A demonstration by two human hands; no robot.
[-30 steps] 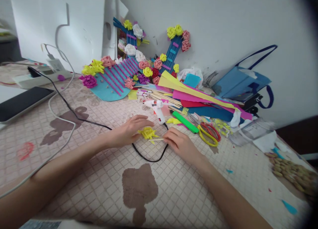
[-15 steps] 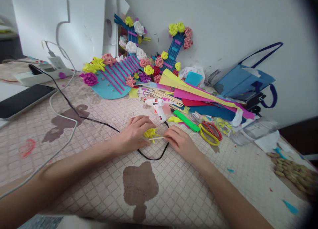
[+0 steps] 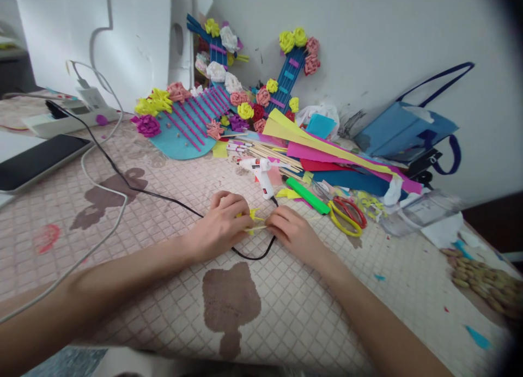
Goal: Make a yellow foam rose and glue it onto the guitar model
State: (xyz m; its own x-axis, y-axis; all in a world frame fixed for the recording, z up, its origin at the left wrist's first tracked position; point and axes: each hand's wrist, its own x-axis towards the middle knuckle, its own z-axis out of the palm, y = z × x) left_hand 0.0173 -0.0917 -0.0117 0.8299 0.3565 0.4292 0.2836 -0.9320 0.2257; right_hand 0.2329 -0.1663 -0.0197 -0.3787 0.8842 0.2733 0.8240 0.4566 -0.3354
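My left hand has its fingers closed round a yellow paper flower; most of the flower is hidden behind them. A thin pale stick is pinched in my right hand, its left end reaching to my left fingertips by the flower. Just beyond both hands a white glue gun rests on the table, nozzle to the left. Its black cord loops under and in front of my hands.
A green box cutter and red and yellow scissors lie right of the glue gun. Behind are wooden sticks, coloured paper and blue paper guitars with flowers. A phone and a white cable sit left, peanuts right.
My left fingers have curled in round the yellow flower, covering more of it. My right hand, with the stick, has shifted slightly left towards it.
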